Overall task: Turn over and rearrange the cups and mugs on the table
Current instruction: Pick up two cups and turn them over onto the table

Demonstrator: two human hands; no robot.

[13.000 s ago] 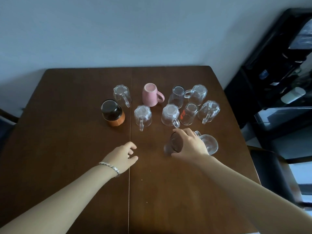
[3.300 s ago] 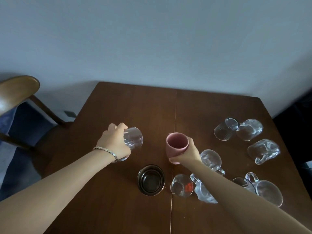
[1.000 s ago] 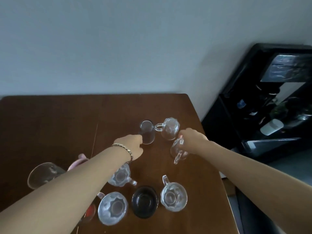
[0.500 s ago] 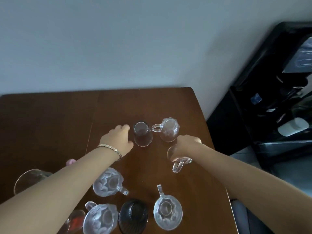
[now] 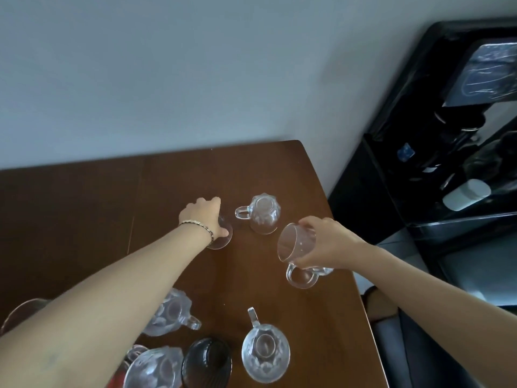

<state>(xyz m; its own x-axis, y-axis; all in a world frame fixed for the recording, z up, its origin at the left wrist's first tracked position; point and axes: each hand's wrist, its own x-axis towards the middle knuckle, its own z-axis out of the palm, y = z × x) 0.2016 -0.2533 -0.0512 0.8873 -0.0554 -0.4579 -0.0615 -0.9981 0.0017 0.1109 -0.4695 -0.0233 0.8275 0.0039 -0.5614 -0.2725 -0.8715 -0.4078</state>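
Observation:
My right hand [image 5: 328, 243] holds a clear glass mug [image 5: 297, 249] lifted off the brown table [image 5: 265, 169], tilted on its side with its mouth facing left and its handle hanging down. My left hand [image 5: 204, 219] grips a plain glass cup [image 5: 222, 236] standing on the table. An upside-down faceted glass mug [image 5: 263, 214] stands just right of that cup. Nearer to me stand upright glass mugs [image 5: 264, 357] [image 5: 170, 312] [image 5: 154, 368] and a dark ribbed cup [image 5: 207, 362]. My left forearm hides part of the near-left cups.
A large glass [image 5: 19, 315] shows at the left edge. A black water dispenser [image 5: 447, 141] stands right of the table by the grey wall. The table's right edge runs close beside my right hand. A seat [image 5: 419, 345] sits below it.
My right hand has lifted its mug off the table and tipped it sideways. My left hand has closed around the plain glass cup it was beside.

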